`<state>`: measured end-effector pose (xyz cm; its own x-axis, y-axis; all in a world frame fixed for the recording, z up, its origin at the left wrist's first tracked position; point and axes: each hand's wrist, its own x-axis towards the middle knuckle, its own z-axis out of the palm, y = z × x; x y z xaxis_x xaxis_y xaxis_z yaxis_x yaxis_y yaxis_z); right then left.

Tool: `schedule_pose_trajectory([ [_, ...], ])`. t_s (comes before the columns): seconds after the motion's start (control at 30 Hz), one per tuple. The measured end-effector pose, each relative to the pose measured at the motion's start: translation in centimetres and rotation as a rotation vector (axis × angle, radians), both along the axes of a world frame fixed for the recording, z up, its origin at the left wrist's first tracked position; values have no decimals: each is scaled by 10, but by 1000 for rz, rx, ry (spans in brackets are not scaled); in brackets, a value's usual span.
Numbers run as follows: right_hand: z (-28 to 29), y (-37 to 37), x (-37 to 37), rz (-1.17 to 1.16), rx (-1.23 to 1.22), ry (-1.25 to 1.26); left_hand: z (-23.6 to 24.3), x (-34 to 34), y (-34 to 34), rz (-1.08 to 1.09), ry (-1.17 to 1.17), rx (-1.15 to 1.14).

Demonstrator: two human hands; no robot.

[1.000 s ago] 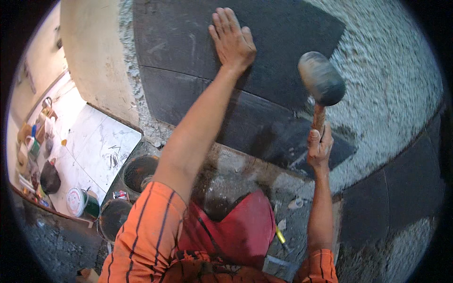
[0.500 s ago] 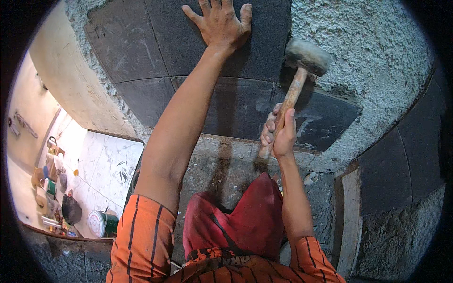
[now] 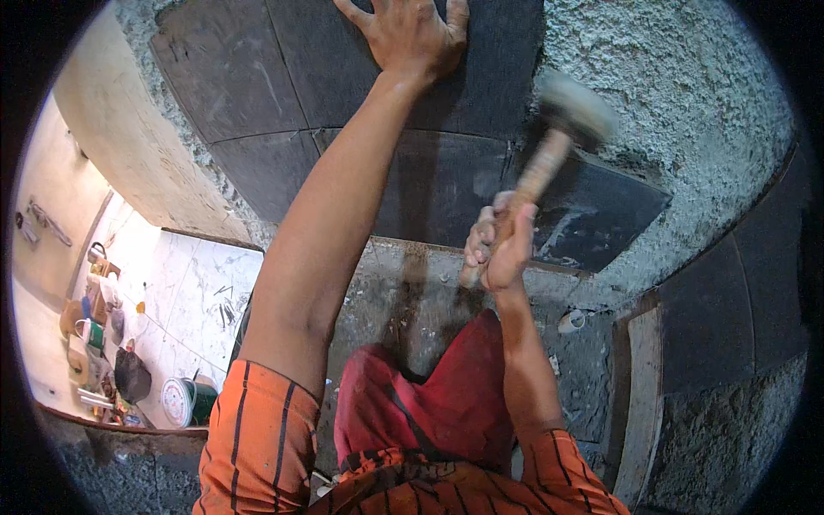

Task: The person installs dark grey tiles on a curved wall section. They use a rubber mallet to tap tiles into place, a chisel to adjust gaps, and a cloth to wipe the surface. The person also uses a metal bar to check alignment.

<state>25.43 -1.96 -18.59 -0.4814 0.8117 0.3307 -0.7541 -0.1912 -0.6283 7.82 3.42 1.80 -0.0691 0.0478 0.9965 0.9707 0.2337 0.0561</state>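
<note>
My left hand (image 3: pixel 415 39) lies flat with spread fingers on a large dark grey tile (image 3: pixel 335 77) on the wall; its fingertips run out of the top of the picture. My right hand (image 3: pixel 505 239) is wrapped around the wooden handle of a mallet (image 3: pixel 577 112). The mallet's broad head is smeared by motion and stands beside the tile's right edge, over rough plaster; whether it touches anything I cannot tell. Below, a row of dark tiles (image 3: pixel 463 184) runs along the wall's foot, its right end tile (image 3: pixel 592 215) smudged with pale marks.
Rough grey plaster (image 3: pixel 669 94) covers the wall at right, with more dark tiles (image 3: pixel 704 300) on the side wall. A white cup-like piece (image 3: pixel 572 321) lies on the dusty floor. At left, a bucket (image 3: pixel 187 402) and several supplies stand on white marbled flooring (image 3: pixel 202 283).
The mallet and my right hand have shifted slightly, the head a little to the right and down. My left hand appears slightly higher and further right, still on the tile.
</note>
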Motion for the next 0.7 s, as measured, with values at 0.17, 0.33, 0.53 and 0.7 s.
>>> schedule_pose_trajectory([
  [0.17,5,-2,13,-98,56,6,-4,0,-1,4,-8,-14],
  [0.33,-6,4,11,50,-28,-44,-3,-3,3,14,2,-14],
  [0.53,3,9,27,-55,6,21,-7,-1,-5,10,-7,-88],
  [0.7,41,17,19,-145,177,-114,0,-10,-9,-46,37,-70],
])
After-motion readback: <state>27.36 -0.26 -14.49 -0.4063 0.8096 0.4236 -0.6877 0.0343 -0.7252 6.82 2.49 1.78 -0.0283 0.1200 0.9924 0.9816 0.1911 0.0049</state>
